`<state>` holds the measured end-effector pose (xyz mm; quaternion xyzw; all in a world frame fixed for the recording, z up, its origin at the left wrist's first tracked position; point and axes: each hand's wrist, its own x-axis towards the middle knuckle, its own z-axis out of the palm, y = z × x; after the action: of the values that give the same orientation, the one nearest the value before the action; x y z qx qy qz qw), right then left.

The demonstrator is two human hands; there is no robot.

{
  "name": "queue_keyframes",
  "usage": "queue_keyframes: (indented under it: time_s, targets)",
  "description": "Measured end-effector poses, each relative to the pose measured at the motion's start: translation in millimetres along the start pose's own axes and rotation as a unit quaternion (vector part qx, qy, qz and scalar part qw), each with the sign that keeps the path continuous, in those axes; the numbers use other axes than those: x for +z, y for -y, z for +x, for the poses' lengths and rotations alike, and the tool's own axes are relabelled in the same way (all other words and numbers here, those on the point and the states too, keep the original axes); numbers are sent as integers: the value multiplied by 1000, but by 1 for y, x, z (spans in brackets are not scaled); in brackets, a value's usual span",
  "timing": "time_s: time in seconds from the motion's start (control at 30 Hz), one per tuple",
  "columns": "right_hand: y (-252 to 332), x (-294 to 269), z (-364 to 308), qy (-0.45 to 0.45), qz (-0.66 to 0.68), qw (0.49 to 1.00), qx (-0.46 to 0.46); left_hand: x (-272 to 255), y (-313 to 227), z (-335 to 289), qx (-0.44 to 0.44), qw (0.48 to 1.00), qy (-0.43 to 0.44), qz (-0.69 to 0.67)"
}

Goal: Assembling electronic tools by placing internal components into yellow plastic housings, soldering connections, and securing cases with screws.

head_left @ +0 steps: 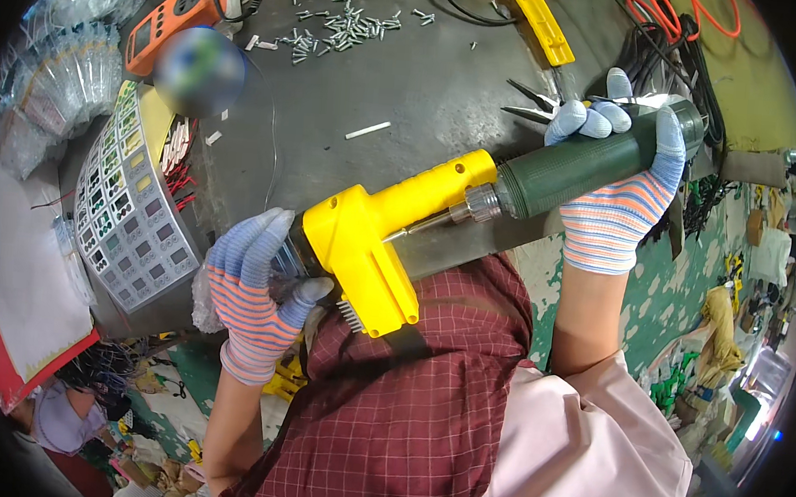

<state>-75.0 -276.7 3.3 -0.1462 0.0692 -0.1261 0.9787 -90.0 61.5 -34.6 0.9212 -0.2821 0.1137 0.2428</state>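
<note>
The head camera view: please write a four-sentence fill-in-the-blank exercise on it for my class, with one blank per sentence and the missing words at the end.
1. The left hand holds a casing whose colour is ____.
2. The green screwdriver is held in the person's ____ hand.
3. The gloves on both hands are patterned with coloured ____.
4. The meter at the upper left has a case coloured ____.

Missing words: yellow; right; stripes; orange.

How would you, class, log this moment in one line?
left hand: holds yellow tool; right hand: holds green screwdriver; bit: toward yellow tool; screws: loose on table
</note>
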Motion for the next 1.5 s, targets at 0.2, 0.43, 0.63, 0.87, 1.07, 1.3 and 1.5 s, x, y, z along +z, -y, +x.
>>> queue_keyframes:
  time_s: [0.2, 0.43, 0.63, 0.87, 1.07, 1.3, 1.5]
  targets:
    - [0, -1, -1, -1, 13, 1000, 19, 0, -2, 1, -7, 1000, 4, -1]
    - [-20, -1, -2, -25, 25, 999, 30, 1, -1, 1, -9, 1000, -2, -15]
    - [-25, -5, -2, -29, 6, 999, 27, 3, -4, -1, -1, 1000, -7, 25]
    - [-32, -6, 0, -21, 4, 1000, 8, 7, -2, -1, 20, 999, -29, 33]
    - [-31, -5, -1, -26, -11, 1000, 6, 7, -2, 1, 17, 999, -28, 28]
    - [-32, -1, 0, -34, -37, 999, -7, 8, -4, -2, 7, 998, -37, 52]
    - [-31, -5, -2, -13, -28, 999, 13, 11, -2, -6, 7, 997, -55, 46]
